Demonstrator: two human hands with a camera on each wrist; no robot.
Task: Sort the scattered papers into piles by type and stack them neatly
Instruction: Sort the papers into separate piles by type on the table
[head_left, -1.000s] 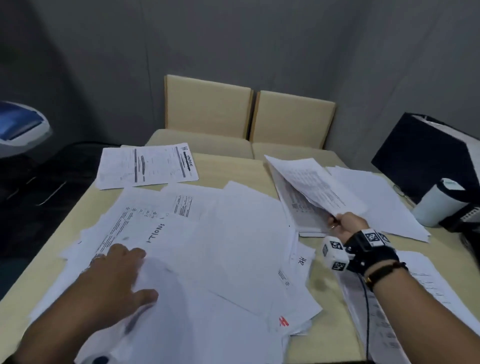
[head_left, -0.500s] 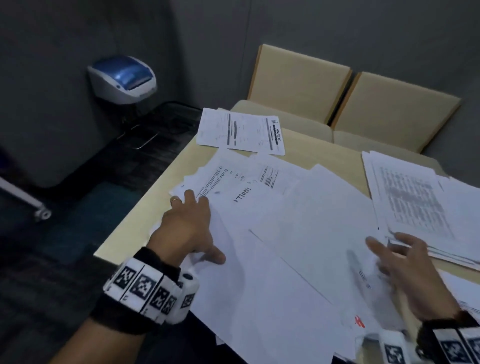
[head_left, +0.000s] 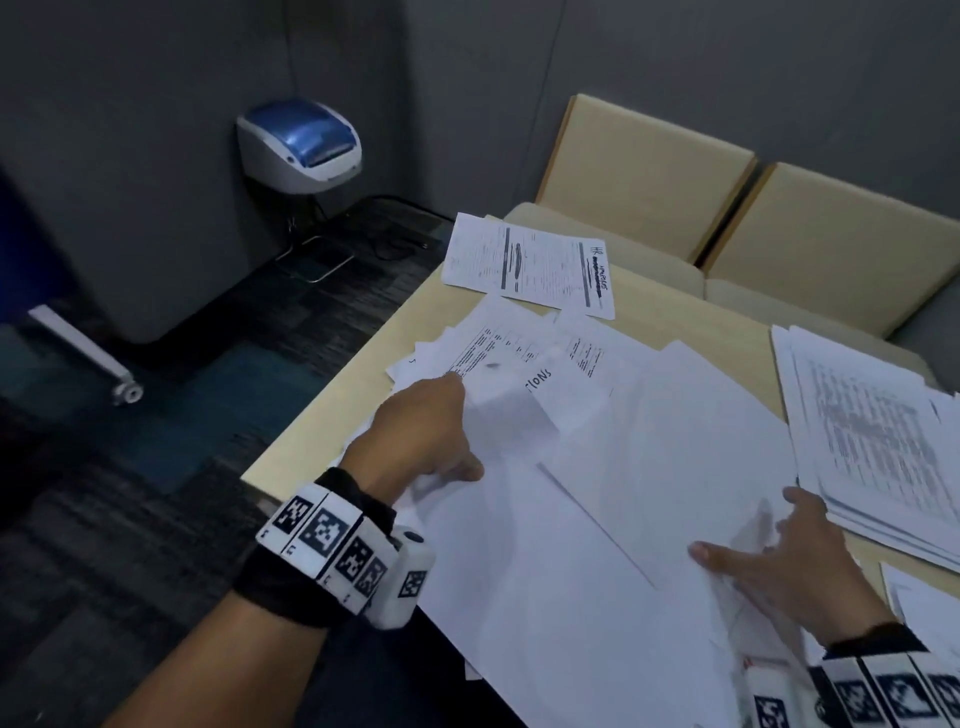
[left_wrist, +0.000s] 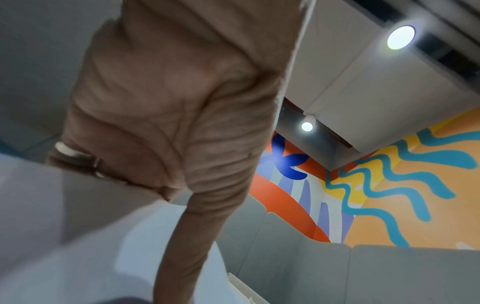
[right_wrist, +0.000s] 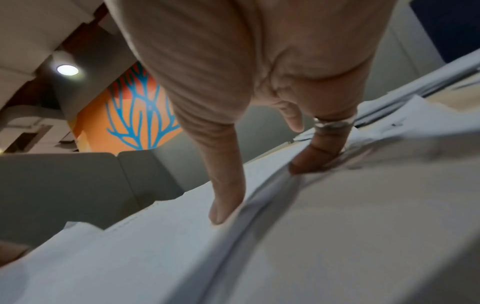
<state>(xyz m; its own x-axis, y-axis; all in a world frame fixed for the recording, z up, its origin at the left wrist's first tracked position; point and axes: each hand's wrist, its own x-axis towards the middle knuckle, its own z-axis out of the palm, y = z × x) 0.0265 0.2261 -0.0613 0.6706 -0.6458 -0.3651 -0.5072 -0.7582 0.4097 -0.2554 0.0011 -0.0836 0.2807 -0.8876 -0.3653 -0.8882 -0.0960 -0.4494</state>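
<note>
Papers (head_left: 649, 467) lie fanned and overlapping across the tabletop's (head_left: 332, 415) left half, with a squared printed stack (head_left: 872, 447) at its right edge and one form (head_left: 530, 265) at the far left corner. The left hand (head_left: 421, 441) presses flat near the left edge; the right hand (head_left: 774, 566) spreads straight fingers (right_wrist: 226, 205) on loose sheets. Neither grips anything. Sliding one sheet free under light pressure should stop the heap shifting.
</note>
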